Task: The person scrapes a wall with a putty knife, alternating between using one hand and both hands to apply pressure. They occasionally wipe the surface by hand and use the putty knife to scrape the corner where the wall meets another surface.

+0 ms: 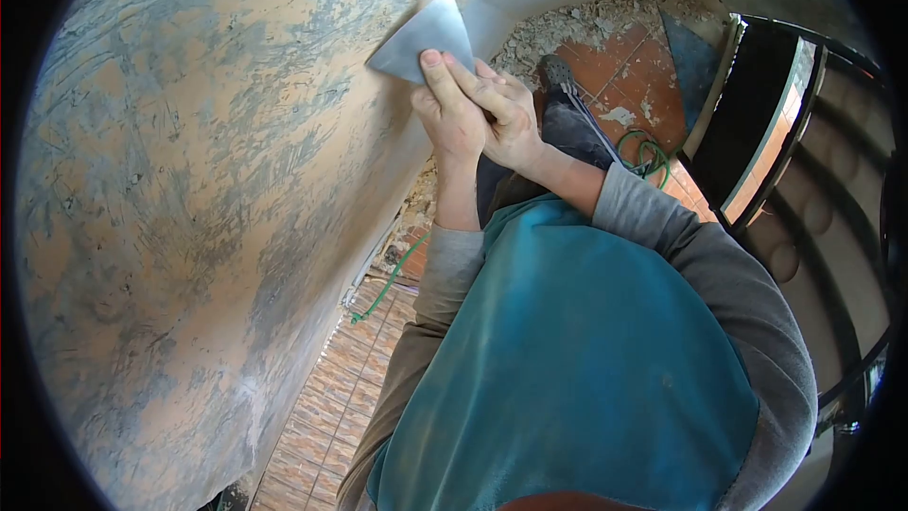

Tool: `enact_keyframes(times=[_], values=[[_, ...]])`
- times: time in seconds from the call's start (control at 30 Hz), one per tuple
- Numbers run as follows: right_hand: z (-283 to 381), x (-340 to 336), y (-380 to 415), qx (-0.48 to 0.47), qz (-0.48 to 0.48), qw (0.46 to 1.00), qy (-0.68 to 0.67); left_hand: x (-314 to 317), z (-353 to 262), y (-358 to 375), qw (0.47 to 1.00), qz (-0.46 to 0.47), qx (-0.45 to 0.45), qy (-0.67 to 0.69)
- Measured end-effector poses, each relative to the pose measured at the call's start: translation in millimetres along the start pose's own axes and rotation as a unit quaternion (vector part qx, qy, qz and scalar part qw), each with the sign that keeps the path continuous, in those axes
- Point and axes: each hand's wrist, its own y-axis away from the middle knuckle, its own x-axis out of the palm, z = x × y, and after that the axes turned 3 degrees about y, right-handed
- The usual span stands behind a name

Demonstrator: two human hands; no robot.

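A flat metal scraper blade (426,36) lies pressed against the wall (189,208), whose surface is patchy grey over orange. Both hands grip the blade's lower end. My left hand (449,114) has its fingers laid on the blade. My right hand (506,114) wraps over the left from the right side. The handle is hidden under the hands. Grey sleeves and a teal top fill the lower right.
A brown tiled floor (326,416) runs along the wall's foot, with rubble (577,24) and a green cord (648,156) near my shoe (556,71). A dark metal railing (813,180) stands at the right.
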Motion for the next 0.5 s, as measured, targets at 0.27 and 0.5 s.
enact_keyframes(times=[0.27, 0.5], values=[[31.4, 18.0, 12.7, 0.215, -0.057, 0.965, -0.135, -0.4, -27.9, -4.2, 0.990, 0.059, -0.075, -0.106], [60.0, 23.1, 2.5, 0.288, -0.077, 0.940, -0.163, -13.5, -40.1, -13.7, 0.974, 0.112, -0.044, -0.192]])
